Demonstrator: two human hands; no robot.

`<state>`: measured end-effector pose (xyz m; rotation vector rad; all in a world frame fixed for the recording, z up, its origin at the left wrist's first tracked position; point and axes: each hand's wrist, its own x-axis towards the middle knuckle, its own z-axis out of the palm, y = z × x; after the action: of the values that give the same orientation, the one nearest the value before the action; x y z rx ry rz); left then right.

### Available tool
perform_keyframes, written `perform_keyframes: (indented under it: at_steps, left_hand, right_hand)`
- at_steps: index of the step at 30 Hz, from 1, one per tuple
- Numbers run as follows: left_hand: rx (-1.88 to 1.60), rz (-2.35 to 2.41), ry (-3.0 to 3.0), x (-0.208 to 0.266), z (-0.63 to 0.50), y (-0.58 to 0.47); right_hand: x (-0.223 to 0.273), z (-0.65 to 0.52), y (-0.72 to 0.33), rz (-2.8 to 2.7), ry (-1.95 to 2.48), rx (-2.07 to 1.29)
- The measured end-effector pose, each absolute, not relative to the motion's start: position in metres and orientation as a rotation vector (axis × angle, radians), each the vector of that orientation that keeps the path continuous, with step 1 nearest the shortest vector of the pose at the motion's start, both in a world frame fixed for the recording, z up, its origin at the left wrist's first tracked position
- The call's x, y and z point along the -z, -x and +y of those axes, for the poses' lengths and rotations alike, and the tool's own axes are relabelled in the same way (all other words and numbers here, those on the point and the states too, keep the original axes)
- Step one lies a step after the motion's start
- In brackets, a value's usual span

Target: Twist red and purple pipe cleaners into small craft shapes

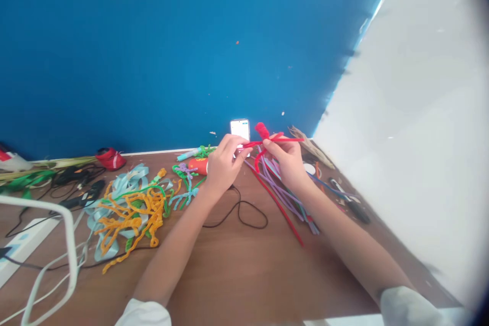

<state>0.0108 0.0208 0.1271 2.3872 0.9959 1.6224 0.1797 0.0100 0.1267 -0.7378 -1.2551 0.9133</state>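
Both hands are raised over the back of the table, pinching a red pipe cleaner piece (262, 130) between them. My left hand (226, 159) grips its left strands with thumb and fingertips. On the other side, my right hand (286, 159) pinches the middle, where a thick red coil stands up and a straight red end points right. A loose red curl hangs below the fingers. Under my right hand lies a bundle of purple pipe cleaners (284, 196), with one long red pipe cleaner (280, 206) beside it. Behind the hands a lit phone (240, 128) leans against the wall.
Orange pipe cleaners (147, 209) and light blue ribbon (101, 221) are heaped at the left. A white power strip (28, 244) and a white bent tube (71, 244) stand nearer. A black cable (252, 225) loops mid-table. A dark-handled tool (358, 210) lies by the right wall.
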Motion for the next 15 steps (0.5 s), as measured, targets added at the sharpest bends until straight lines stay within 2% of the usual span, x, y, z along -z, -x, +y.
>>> perform_keyframes:
  at_steps: [4, 9, 12, 15]
  left_hand:
    - [-1.624, 1.088, -2.409, -0.125, 0.021, -0.011]
    - [-1.488, 1.123, -1.996, -0.128, 0.014, -0.017]
    - [-1.419, 1.041, -1.705, -0.129, 0.014, -0.021]
    - [-1.331, 0.962, -1.310, -0.128, 0.018, -0.023]
  right_hand:
    - [-0.126, 0.013, -0.180, -1.212, 0.718, -1.043]
    - [-0.127, 0.008, -0.181, -1.398, 0.735, -0.861]
    - [-0.127, 0.007, -0.183, -1.585, 0.785, -0.608]
    - [-0.127, 0.007, -0.187, -1.849, 0.788, -0.092]
